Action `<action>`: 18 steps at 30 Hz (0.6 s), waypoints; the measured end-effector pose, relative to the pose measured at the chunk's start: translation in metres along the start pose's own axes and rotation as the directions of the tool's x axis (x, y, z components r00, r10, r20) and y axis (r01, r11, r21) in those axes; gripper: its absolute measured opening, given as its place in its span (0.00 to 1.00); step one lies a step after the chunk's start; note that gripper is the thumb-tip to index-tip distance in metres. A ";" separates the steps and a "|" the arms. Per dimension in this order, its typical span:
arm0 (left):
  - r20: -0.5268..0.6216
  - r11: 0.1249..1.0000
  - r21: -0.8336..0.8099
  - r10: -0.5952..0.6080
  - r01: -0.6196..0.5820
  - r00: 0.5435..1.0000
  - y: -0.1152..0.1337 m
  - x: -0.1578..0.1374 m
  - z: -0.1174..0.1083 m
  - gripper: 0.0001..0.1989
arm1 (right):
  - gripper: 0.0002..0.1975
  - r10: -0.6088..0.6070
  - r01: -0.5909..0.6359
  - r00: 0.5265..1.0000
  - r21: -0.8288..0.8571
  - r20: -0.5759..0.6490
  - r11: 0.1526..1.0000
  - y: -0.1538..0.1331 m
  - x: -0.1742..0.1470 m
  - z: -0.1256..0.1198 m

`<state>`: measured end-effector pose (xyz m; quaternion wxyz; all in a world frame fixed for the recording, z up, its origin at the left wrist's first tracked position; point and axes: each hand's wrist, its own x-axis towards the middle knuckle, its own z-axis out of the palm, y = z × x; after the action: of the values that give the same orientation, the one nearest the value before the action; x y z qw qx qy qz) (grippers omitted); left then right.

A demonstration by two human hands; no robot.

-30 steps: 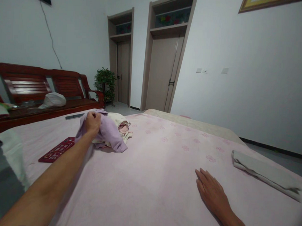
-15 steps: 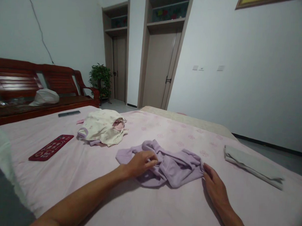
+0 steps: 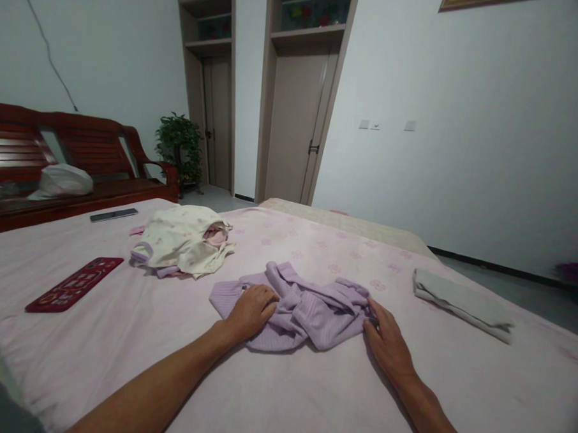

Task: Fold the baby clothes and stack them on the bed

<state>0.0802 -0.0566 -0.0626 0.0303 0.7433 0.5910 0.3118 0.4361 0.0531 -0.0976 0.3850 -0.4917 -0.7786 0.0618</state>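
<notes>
A rumpled light purple ribbed garment (image 3: 308, 313) lies on the pink bedsheet (image 3: 271, 401) in front of me. My left hand (image 3: 252, 312) is over its left part, fingers bent down into the fabric and closed on it. At the opposite end, my right hand (image 3: 386, 335) pinches the garment's right edge between thumb and fingers. Folds hide some of the fingertips. The garment is bunched, with its layers overlapping.
A pile of cream and pink clothes (image 3: 182, 240) lies beyond my left hand. Left of it are a red patterned panel (image 3: 75, 285) and a dark phone (image 3: 114, 215). A folded grey cloth (image 3: 460, 304) lies at the right. A wooden bench (image 3: 86, 147) stands behind.
The view has turned slightly right, so the room appears farther left. My left hand has settled lower onto the purple garment; my right hand stays at its right edge.
</notes>
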 end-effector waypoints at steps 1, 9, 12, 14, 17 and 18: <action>0.000 1.000 -0.002 0.015 -0.015 1.000 -0.001 0.000 0.000 0.10 | 0.25 -0.027 0.027 1.000 -0.014 0.002 1.000 -0.001 0.000 0.000; 0.022 0.998 -0.009 0.063 -0.063 0.998 -0.001 0.000 0.001 0.13 | 0.20 -0.066 0.078 0.995 -0.172 0.076 0.982 -0.009 -0.002 -0.001; 0.051 0.996 -0.035 0.089 -0.087 0.995 0.004 0.000 -0.003 0.14 | 0.16 -0.073 0.094 0.992 -0.214 0.102 0.972 -0.008 0.001 -0.004; 0.090 0.992 -0.054 0.115 -0.111 0.989 0.007 0.000 -0.007 0.15 | 0.13 -0.079 0.104 0.990 -0.222 0.119 0.970 -0.007 0.004 -0.008; 0.154 0.985 -0.084 0.164 -0.152 0.974 0.009 -0.002 -0.012 0.18 | 0.10 -0.085 0.114 0.988 -0.241 0.130 0.964 -0.007 0.007 -0.012; 0.167 0.983 -0.092 0.174 -0.161 0.970 0.010 -0.002 -0.013 0.19 | 0.10 -0.088 0.119 0.988 -0.247 0.130 0.962 -0.007 0.007 -0.013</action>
<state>0.0817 -0.0659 -0.0489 0.0846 0.8132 0.5086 0.2699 0.4378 0.0515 -0.0811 0.2750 -0.4911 -0.8260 -0.0300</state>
